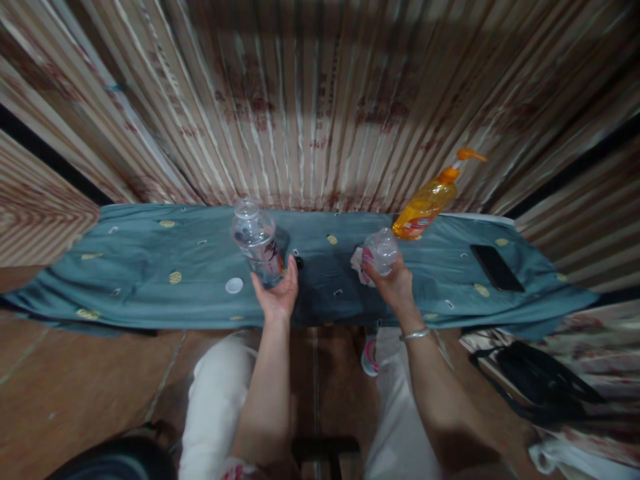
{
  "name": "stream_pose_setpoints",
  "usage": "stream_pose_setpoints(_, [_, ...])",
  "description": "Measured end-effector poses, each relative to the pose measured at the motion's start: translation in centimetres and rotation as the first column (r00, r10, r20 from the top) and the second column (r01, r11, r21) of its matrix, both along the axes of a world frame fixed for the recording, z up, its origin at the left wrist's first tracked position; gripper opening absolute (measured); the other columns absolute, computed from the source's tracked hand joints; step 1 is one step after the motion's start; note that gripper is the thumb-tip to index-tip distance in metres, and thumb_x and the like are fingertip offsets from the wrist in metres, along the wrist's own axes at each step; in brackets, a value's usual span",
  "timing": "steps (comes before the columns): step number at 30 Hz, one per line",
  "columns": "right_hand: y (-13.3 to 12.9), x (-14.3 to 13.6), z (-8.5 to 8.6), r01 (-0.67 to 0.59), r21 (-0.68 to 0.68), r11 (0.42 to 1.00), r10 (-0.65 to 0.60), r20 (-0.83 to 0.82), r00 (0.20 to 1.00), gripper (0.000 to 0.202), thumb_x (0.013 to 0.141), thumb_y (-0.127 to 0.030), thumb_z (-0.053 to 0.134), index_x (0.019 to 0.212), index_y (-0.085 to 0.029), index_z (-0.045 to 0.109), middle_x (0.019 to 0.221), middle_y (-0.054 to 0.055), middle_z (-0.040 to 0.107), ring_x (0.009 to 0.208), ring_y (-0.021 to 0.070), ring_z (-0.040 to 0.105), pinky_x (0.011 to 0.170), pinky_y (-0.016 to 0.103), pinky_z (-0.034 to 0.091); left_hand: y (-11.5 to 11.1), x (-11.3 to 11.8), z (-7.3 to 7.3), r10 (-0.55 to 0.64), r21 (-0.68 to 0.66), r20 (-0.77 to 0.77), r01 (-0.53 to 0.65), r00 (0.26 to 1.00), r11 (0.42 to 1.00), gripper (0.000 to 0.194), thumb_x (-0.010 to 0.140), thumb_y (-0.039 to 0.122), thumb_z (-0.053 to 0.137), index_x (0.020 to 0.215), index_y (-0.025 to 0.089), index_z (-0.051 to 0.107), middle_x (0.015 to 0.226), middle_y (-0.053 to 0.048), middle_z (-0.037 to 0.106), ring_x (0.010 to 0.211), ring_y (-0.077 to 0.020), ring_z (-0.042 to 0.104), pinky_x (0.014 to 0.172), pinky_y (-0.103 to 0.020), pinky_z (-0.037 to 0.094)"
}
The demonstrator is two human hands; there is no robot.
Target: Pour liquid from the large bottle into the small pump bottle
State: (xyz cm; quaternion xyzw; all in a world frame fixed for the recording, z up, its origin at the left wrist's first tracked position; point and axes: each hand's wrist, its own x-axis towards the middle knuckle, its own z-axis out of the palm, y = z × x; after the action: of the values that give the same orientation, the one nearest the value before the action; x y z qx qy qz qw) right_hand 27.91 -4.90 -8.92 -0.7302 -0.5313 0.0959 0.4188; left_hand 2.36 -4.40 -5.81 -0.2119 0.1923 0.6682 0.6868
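Observation:
A large clear plastic bottle with dark lettering stands on the left half of the cloth, its mouth uncapped. My left hand curves round its lower part, thumb on the left side and fingers on the right. Further right, a smaller clear bottle with a pink label sits in my right hand, the fingers wrapped round its lower part. A crumpled white tissue shows just left of this small bottle. The white cap lies left of my left hand, and a small black object lies right of it.
An orange pump bottle stands tilted in view behind my right hand. A black phone lies at the right of the green patterned tablecloth. A striped curtain hangs behind the table. A black bag is at the lower right.

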Motion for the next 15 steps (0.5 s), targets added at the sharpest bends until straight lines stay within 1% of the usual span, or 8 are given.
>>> stream_pose_setpoints(2, [0.1, 0.0, 0.0, 0.005, 0.010, 1.000, -0.005, -0.016, 1.000, 0.068, 0.072, -0.062, 0.076, 0.122, -0.018, 0.063, 0.096, 0.014, 0.081, 0.087, 0.0339, 0.077, 0.073, 0.038, 0.055, -0.6, 0.6, -0.2, -0.041, 0.022, -0.161, 0.045, 0.986, 0.999, 0.077, 0.103, 0.065, 0.039, 0.139, -0.002, 0.051, 0.109, -0.023, 0.072, 0.102, -0.0244, 0.076, 0.080, -0.031, 0.067])
stream_pose_setpoints(3, [0.1, 0.0, -0.1, 0.011, 0.015, 1.000, -0.010, -0.022, 1.000, 0.067, 0.071, -0.064, 0.076, 0.120, -0.018, 0.063, 0.094, 0.014, 0.081, 0.086, 0.0336, 0.077, 0.072, 0.038, 0.054, -0.8, 1.1, -0.4, -0.083, 0.032, -0.283, 0.096, 0.956, 0.995, 0.066, 0.105, 0.059, 0.040, 0.133, 0.002, 0.055, 0.110, -0.022, 0.072, 0.103, -0.0232, 0.076, 0.085, -0.032, 0.066])
stream_pose_setpoints(4, [0.2, 0.0, 0.0, 0.017, 0.019, 1.000, -0.016, -0.027, 0.999, 0.067, 0.071, -0.065, 0.075, 0.117, -0.019, 0.064, 0.092, 0.013, 0.080, 0.084, 0.0333, 0.077, 0.071, 0.037, 0.054, -1.0, 1.7, -0.6, -0.131, 0.041, -0.425, 0.164, 0.895, 0.986, 0.051, 0.106, 0.051, 0.043, 0.126, 0.007, 0.058, 0.111, -0.020, 0.073, 0.105, -0.0218, 0.076, 0.090, -0.033, 0.064])
stream_pose_setpoints(6, [0.2, 0.0, 0.1, 0.028, 0.028, 0.999, -0.026, -0.037, 0.999, 0.065, 0.070, -0.068, 0.074, 0.111, -0.019, 0.064, 0.089, 0.013, 0.080, 0.082, 0.0326, 0.076, 0.069, 0.037, 0.053, -1.3, 3.0, -1.0, -0.177, 0.046, -0.520, 0.234, 0.836, 0.971, 0.027, 0.098, 0.035, 0.062, 0.111, 0.012, 0.062, 0.108, -0.018, 0.074, 0.106, -0.0233, 0.076, 0.096, -0.037, 0.062])
stream_pose_setpoints(7, [0.2, 0.0, 0.2, 0.033, 0.032, 0.999, -0.031, -0.043, 0.999, 0.064, 0.069, -0.070, 0.074, 0.109, -0.020, 0.065, 0.088, 0.012, 0.079, 0.082, 0.0323, 0.075, 0.069, 0.037, 0.053, -1.4, 3.8, -1.1, -0.191, 0.055, -0.555, 0.265, 0.809, 0.963, 0.022, 0.092, 0.028, 0.069, 0.106, 0.013, 0.062, 0.107, -0.016, 0.074, 0.107, -0.0244, 0.076, 0.099, -0.039, 0.061])
stream_pose_setpoints(8, [0.1, 0.0, 0.3, 0.038, 0.038, 0.999, -0.036, -0.052, 0.998, 0.063, 0.069, -0.071, 0.073, 0.106, -0.020, 0.065, 0.088, 0.012, 0.079, 0.081, 0.0321, 0.075, 0.068, 0.037, 0.053, -1.5, 4.7, -1.2, -0.198, 0.070, -0.594, 0.296, 0.780, 0.953, 0.024, 0.085, 0.021, 0.074, 0.105, 0.014, 0.063, 0.107, -0.015, 0.074, 0.109, -0.0254, 0.075, 0.102, -0.042, 0.059])
stream_pose_setpoints(11, [-0.1, -0.2, 0.9, 0.038, 0.071, 0.997, -0.031, -0.102, 0.994, 0.063, 0.068, -0.073, 0.072, 0.102, -0.020, 0.067, 0.089, 0.013, 0.079, 0.081, 0.0315, 0.074, 0.069, 0.038, 0.054, -1.6, 7.0, -1.4, -0.196, 0.114, -0.711, 0.385, 0.676, 0.916, 0.049, 0.066, 0.007, 0.085, 0.109, 0.018, 0.064, 0.111, -0.010, 0.074, 0.123, -0.0281, 0.069, 0.113, -0.048, 0.050])
stream_pose_setpoints(15, [-0.5, -1.2, 1.8, -0.018, 0.122, 0.992, 0.043, -0.204, 0.978, 0.065, 0.067, -0.073, 0.073, 0.101, -0.019, 0.069, 0.090, 0.012, 0.080, 0.079, 0.0289, 0.074, 0.070, 0.038, 0.056, -1.5, 8.7, -1.9, -0.172, 0.119, -0.832, 0.473, 0.528, 0.873, 0.087, 0.041, -0.003, 0.092, 0.118, 0.023, 0.062, 0.131, -0.010, 0.068, 0.146, -0.0346, 0.051, 0.124, -0.055, 0.034])
